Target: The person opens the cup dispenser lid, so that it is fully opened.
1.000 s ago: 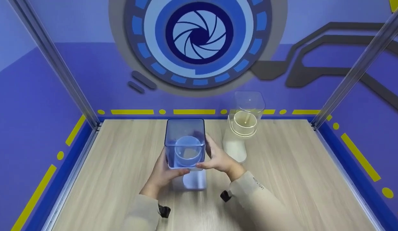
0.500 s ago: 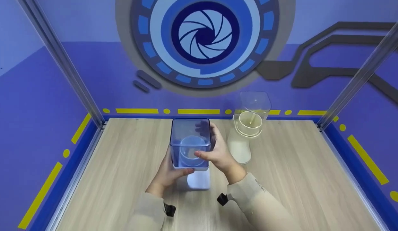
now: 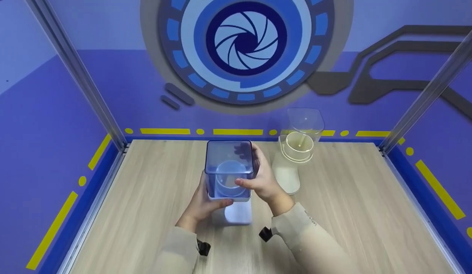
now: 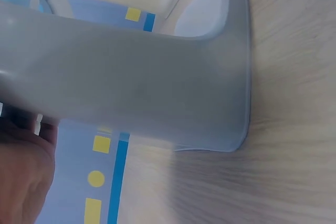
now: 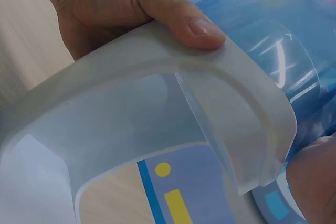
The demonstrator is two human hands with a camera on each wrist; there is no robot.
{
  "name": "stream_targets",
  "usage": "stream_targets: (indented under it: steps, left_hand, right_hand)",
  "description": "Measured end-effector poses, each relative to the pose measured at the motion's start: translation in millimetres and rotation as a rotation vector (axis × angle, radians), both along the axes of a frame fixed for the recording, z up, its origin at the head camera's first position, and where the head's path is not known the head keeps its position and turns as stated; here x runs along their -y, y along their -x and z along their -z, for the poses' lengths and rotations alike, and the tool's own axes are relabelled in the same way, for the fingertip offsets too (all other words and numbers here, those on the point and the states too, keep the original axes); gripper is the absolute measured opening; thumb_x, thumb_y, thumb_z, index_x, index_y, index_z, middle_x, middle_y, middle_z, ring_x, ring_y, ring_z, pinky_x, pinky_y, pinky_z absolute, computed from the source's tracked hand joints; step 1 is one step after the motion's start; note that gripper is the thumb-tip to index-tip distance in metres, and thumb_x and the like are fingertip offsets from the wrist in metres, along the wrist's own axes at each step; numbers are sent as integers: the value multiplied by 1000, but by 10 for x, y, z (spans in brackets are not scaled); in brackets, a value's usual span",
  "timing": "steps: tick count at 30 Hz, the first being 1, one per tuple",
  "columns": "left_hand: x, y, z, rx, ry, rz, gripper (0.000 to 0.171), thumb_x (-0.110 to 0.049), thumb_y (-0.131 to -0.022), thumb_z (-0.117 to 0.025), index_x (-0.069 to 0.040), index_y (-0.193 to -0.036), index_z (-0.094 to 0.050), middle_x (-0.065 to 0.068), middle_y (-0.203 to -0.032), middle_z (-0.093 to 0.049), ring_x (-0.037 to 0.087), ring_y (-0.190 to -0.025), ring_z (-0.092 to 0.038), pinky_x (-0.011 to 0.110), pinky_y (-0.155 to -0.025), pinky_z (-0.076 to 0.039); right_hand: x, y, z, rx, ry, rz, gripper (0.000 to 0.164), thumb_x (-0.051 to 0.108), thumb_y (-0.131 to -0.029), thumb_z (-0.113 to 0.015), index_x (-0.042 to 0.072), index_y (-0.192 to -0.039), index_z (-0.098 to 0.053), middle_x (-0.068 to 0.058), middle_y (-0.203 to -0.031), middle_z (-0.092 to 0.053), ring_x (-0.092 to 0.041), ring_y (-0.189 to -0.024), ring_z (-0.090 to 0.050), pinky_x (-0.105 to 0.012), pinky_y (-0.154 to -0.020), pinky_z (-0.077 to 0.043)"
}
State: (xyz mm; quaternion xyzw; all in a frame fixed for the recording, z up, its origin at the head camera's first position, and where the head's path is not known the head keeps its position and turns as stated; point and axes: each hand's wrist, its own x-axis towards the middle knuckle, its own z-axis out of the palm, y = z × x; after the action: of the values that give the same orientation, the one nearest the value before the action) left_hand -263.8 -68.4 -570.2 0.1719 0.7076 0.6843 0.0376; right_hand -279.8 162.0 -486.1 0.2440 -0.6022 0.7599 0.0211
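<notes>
A dispenser stands upright on the table, with a see-through blue square container (image 3: 229, 156) above a pale curved stand (image 4: 131, 72) and flat base (image 3: 238, 213). My left hand (image 3: 201, 205) holds it from the left at the container's lower end, thumb along the front rim. In the right wrist view, the left thumb (image 5: 206, 34) presses on the stand's upper part. My right hand (image 3: 265, 182) grips the container's right side. Its thumb lies across the front, while its other fingers show through the clear wall behind. A round ring sits inside the container.
A similar cream dispenser (image 3: 285, 177) with a clear top stands just right of my right hand, near the back wall. The wooden table (image 3: 152, 179) is bounded by blue panels and metal posts. Black wrist cameras (image 3: 203, 247) hang under both sleeves.
My right hand has slid up the container's right side, its thumb rising from the lower rim onto the front. The left hand keeps its hold. The whole view has shifted slightly.
</notes>
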Motion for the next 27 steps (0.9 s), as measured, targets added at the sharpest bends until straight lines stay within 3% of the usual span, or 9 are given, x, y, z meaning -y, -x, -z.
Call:
stream_targets:
  steps: [4,10,18,27]
  left_hand:
    - [-11,3,23,1,-9,4,142,-35,-76,-107,-36,-182,-13,6,-176,-50,28,-152,-57,56,-137,-37]
    - [-16,6,35,-17,-22,5,140,-31,-75,-107,-30,-181,-16,7,-173,-53,27,-150,-58,52,-135,-40]
    - [18,-8,51,-11,-1,-1,143,-38,-74,-108,-30,-182,-15,6,-178,-47,31,-159,-50,58,-140,-28]
    - [16,13,77,5,24,-15,146,-38,-72,-109,-30,-183,-13,9,-179,-46,35,-160,-50,64,-141,-29]
  right_hand:
    - [1,11,1,40,-1,34,126,37,-67,-109,-2,-163,-36,1,-145,-63,-20,-131,-62,-31,-111,-60]
    - [-6,32,0,51,5,25,120,25,-70,-105,-3,-163,-35,1,-144,-61,-19,-131,-60,-29,-112,-58]
    - [-10,9,2,8,-20,24,128,40,-67,-109,-1,-162,-35,1,-145,-61,-20,-133,-60,-31,-112,-60]
    - [21,83,-49,23,36,21,129,43,-70,-107,-3,-164,-33,-3,-145,-60,-20,-132,-59,-28,-111,-57]
